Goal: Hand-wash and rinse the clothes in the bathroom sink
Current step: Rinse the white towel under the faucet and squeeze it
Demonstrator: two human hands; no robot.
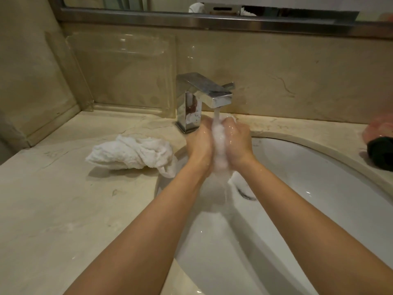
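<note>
The left hand point(201, 141) and the right hand point(238, 141) are pressed toward each other, fingers curled, squeezing a small white garment point(220, 143) between them directly under the water stream point(216, 114) falling from the chrome faucet point(204, 96) just beyond the fingertips, with water spilling down below the wrists into the white sink point(308, 188). To the left of the left hand, a second crumpled white cloth point(131, 153) lies on the marble counter point(63, 199), one end drooping over the basin's edge beside the left wrist. Well to the right of the right hand, a dark item point(380, 154) and something pink point(380, 128) sit at the counter's edge, too blurred to identify.
</note>
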